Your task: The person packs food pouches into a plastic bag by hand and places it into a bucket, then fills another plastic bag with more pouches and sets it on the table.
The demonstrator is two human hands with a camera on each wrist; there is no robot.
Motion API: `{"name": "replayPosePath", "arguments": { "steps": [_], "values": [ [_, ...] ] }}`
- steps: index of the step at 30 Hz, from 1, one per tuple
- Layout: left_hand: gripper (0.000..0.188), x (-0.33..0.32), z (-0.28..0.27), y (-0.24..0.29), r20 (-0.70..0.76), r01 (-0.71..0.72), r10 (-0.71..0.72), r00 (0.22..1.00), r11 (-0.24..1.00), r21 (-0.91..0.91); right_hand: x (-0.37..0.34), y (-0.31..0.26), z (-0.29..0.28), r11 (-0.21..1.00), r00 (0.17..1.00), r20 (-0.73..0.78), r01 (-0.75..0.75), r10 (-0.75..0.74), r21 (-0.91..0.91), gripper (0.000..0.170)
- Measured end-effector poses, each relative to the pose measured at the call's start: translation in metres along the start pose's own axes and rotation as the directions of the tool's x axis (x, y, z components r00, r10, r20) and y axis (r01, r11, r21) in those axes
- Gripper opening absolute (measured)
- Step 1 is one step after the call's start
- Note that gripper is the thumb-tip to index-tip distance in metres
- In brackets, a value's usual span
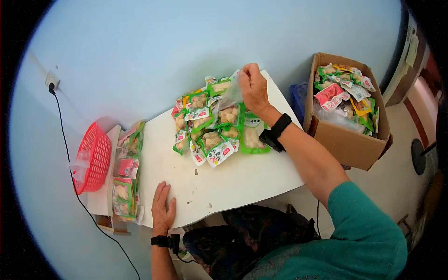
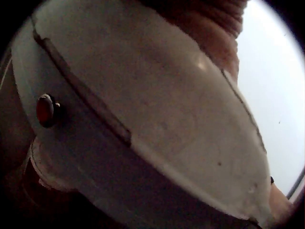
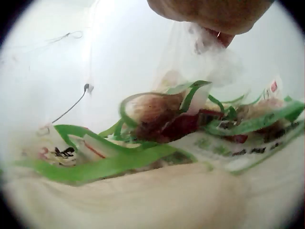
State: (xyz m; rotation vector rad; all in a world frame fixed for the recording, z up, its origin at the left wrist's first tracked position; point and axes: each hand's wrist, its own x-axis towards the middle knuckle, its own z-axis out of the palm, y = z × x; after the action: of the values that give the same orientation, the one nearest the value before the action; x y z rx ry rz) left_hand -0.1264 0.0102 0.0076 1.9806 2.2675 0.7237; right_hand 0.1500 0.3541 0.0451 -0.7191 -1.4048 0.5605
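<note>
My right hand (image 1: 253,88) pinches a clear plastic bag (image 1: 231,96) over the far side of a pile of sealed food packets (image 1: 211,139). These packets have green borders, white labels and pale pieces inside. In the right wrist view, the filmy bag (image 3: 221,64) hangs from the fingers just above the packets (image 3: 157,112). One larger green-edged packet (image 1: 253,138) lies under the right wrist. At the table's front left, my left hand (image 1: 162,208) rests with straight fingers on the white top. The left wrist view shows mostly the table's edge (image 2: 181,176), with skin at the top.
A cardboard box (image 1: 345,145) full of mixed packets stands right of the table (image 1: 186,200). Left of it, more packets (image 1: 127,170) lie in a row beside a red plastic basket (image 1: 99,161). A black cable (image 1: 70,158) hangs down the wall.
</note>
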Motion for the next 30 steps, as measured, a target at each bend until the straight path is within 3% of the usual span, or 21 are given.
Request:
{"name": "replayPosePath", "arguments": {
  "steps": [4,7,10,12,14,17,18,20,23,24,27,30],
  "values": [
    [0.045,-0.001,0.001,-0.003,0.005,-0.006,0.006,1.000,1.000,-0.028,0.007,-0.019,-0.003,0.986,0.979,-0.137,0.157,-0.149,0.048,0.012],
    [0.038,0.002,0.004,0.001,-0.107,-0.042,0.041,0.993,0.999,0.000,0.019,-0.036,-0.011,0.972,0.956,-0.246,0.194,-0.157,0.131,0.011],
    [0.031,0.026,-0.014,0.010,0.051,0.180,-0.180,0.982,0.984,-0.010,0.021,-0.073,-0.024,0.932,0.956,-0.293,0.132,-0.030,0.336,0.013],
    [0.041,0.047,-0.015,0.024,-0.003,0.285,-0.303,0.953,0.900,-0.330,0.016,-0.075,-0.021,0.912,0.974,-0.222,0.054,0.041,0.406,0.015],
    [0.052,0.069,-0.014,0.050,0.020,0.212,-0.262,0.965,0.732,-0.647,0.008,-0.084,-0.015,0.899,0.979,-0.143,-0.070,0.145,0.432,0.016],
    [0.066,0.097,0.006,0.072,0.144,0.179,-0.110,0.983,0.472,-0.863,-0.006,-0.068,0.000,0.915,0.971,-0.101,-0.167,0.218,0.367,0.017],
    [0.068,0.105,0.014,0.080,0.181,0.192,-0.066,0.981,0.384,-0.903,-0.010,-0.063,0.003,0.940,0.977,-0.113,-0.136,0.178,0.313,0.017],
    [0.066,0.115,0.027,0.101,0.127,0.135,-0.049,0.991,0.434,-0.891,-0.023,-0.055,0.008,0.976,0.986,-0.127,-0.081,0.108,0.202,0.016],
    [0.063,0.129,0.031,0.105,0.122,0.112,-0.013,0.992,0.516,-0.849,-0.033,-0.054,0.008,0.885,0.952,0.035,-0.295,0.303,0.361,0.017],
    [0.062,0.134,0.033,0.106,0.135,0.112,0.003,0.991,0.538,-0.835,-0.033,-0.050,0.007,0.889,0.953,0.046,-0.296,0.300,0.350,0.017],
    [0.055,0.146,0.031,0.113,0.114,0.063,0.123,0.986,0.355,-0.933,-0.032,-0.042,0.002,0.921,0.961,0.025,-0.270,0.274,0.282,0.018],
    [0.040,0.163,0.032,0.112,0.048,-0.029,0.172,0.984,0.420,-0.907,-0.026,-0.038,0.001,0.959,0.973,-0.046,-0.215,0.227,0.187,0.019]
  ]
}}
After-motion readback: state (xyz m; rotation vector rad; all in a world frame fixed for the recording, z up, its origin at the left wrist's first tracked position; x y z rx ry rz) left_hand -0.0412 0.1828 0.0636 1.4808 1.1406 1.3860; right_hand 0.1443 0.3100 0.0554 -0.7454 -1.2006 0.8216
